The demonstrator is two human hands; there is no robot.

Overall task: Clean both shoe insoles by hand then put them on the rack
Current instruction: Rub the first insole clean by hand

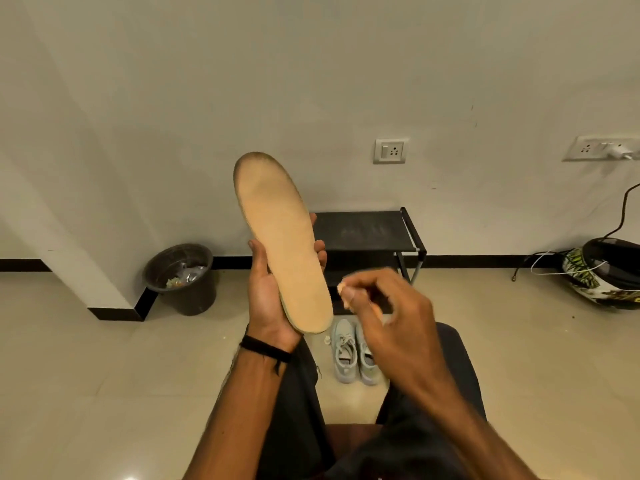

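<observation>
Against wall [173,98], insole [280,244] in left hand [268,292]

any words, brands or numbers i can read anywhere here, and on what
None can be read.
insole: tan face shows no print.
helmet: green and white graphics, too blurred to read as letters.
shoes: no legible logo.
wall socket and socket strip: no markings visible.
</observation>
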